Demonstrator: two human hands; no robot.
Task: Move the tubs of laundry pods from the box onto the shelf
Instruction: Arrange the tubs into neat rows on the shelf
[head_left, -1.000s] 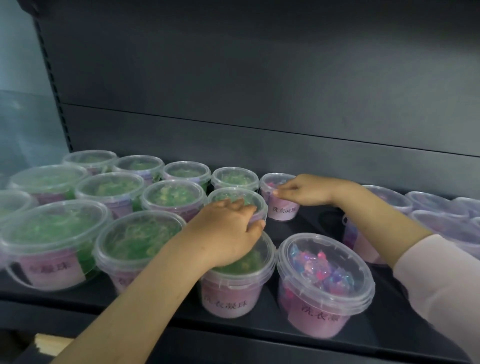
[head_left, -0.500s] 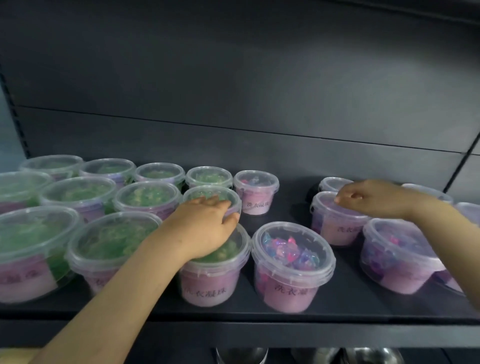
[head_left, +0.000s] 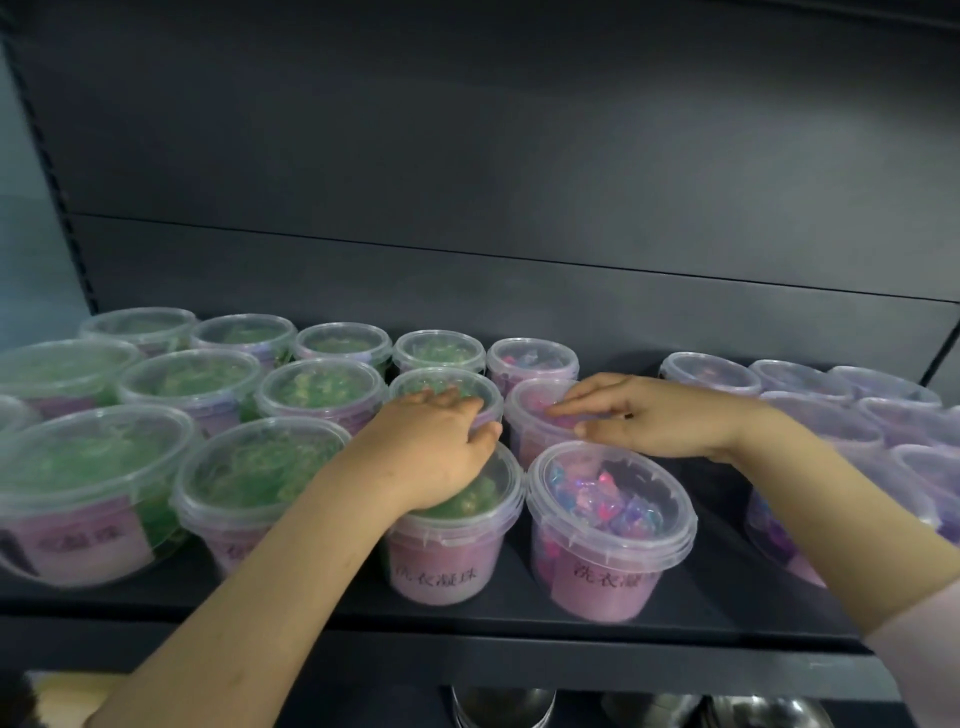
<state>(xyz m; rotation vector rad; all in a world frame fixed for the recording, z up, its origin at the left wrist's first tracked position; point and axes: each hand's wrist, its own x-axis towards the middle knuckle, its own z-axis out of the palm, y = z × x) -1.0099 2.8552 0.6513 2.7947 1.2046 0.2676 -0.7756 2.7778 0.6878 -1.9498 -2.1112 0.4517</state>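
Clear lidded tubs of laundry pods stand in rows on the dark shelf (head_left: 519, 618). Green-pod tubs fill the left. My left hand (head_left: 431, 447) rests palm down on the lid of the front green tub (head_left: 447, 556), and its fingertips touch the rim of the green tub behind (head_left: 441, 382). My right hand (head_left: 660, 415) lies with straight fingers on the lid of a pink-pod tub (head_left: 527, 415) in the second row. That tub sits between the back pink tub (head_left: 532, 358) and the front pink tub (head_left: 608, 519). No box is in view.
More pink and purple tubs (head_left: 709, 371) crowd the right end of the shelf, with a bare dark gap of shelf between them and the middle group. The shelf's dark back panel (head_left: 467, 156) rises behind. Metal bowls (head_left: 501, 706) sit on the level below.
My right hand has come from the right-hand tubs to the middle, and a pink tub now stands under it in the second row. My left hand stays on the front green tub.
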